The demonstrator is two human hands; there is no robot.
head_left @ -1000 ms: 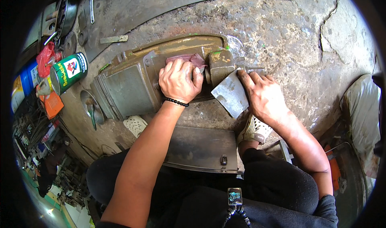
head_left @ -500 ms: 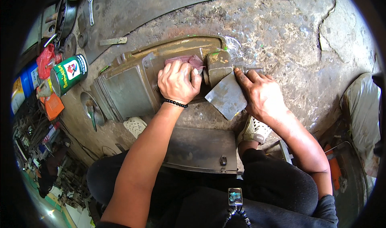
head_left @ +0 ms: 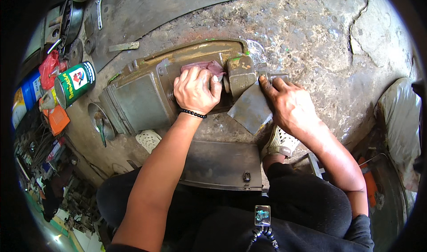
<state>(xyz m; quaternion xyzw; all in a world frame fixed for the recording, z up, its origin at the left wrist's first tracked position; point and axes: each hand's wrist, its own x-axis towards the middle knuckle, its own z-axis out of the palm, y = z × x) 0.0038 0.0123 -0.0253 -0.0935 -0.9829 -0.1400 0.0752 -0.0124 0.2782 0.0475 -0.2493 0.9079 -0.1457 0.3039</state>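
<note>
A greasy olive-grey metal housing (head_left: 142, 96) lies on the stained concrete floor (head_left: 311, 38). My left hand (head_left: 195, 89) presses a pink rag (head_left: 209, 66) against the housing's top, beside a blocky metal fitting (head_left: 240, 75). My right hand (head_left: 289, 103) rests to the right of that fitting, its fingers on a flat grey metal plate (head_left: 251, 109) that leans against the fitting. A black bead bracelet circles my left wrist.
A green tin can (head_left: 75, 83) lies at the left among red and orange packets. A wrench (head_left: 99, 9) lies at the top left. A dark metal box lid (head_left: 222, 165) sits just in front of my knees, and my white sandal (head_left: 279, 143) shows beside it.
My left hand and the rag shifted slightly on the housing. My right hand and the grey plate slid a little toward the fitting.
</note>
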